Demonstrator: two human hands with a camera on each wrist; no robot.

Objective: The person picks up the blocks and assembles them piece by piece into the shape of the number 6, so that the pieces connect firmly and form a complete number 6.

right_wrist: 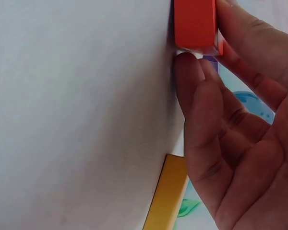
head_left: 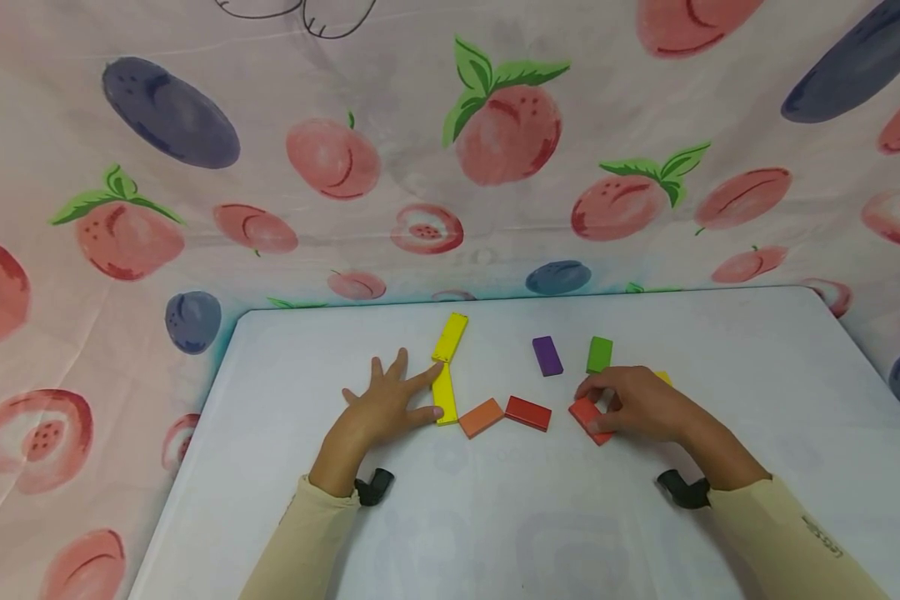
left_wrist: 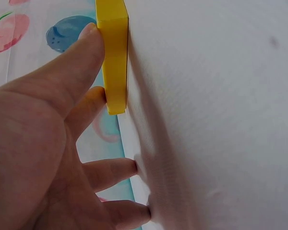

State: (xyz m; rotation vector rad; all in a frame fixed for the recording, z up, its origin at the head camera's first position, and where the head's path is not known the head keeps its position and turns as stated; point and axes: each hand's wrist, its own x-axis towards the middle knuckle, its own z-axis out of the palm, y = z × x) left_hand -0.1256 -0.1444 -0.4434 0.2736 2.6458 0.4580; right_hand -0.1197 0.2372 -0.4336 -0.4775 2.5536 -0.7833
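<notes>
My left hand (head_left: 378, 408) rests with spread fingers beside two yellow blocks joined end to end. Its thumb and forefinger touch the side of the nearer yellow block (head_left: 444, 398), also seen standing close in the left wrist view as a yellow block (left_wrist: 116, 67). The farther yellow block (head_left: 450, 337) leans right. My right hand (head_left: 648, 404) pinches a red block (head_left: 587, 415) between thumb and fingers, on the tabletop; the right wrist view has this red block (right_wrist: 196, 24) up close. Between the hands, an orange block (head_left: 482, 418) and another red block (head_left: 528, 413) lie corner to corner.
A purple block (head_left: 547, 356) and a green block (head_left: 600, 354) lie farther back on the white table (head_left: 450, 517). Another yellow block (head_left: 663, 377) is partly hidden behind my right hand. Fruit-patterned cloth (head_left: 420, 183) hangs beyond the table's back edge.
</notes>
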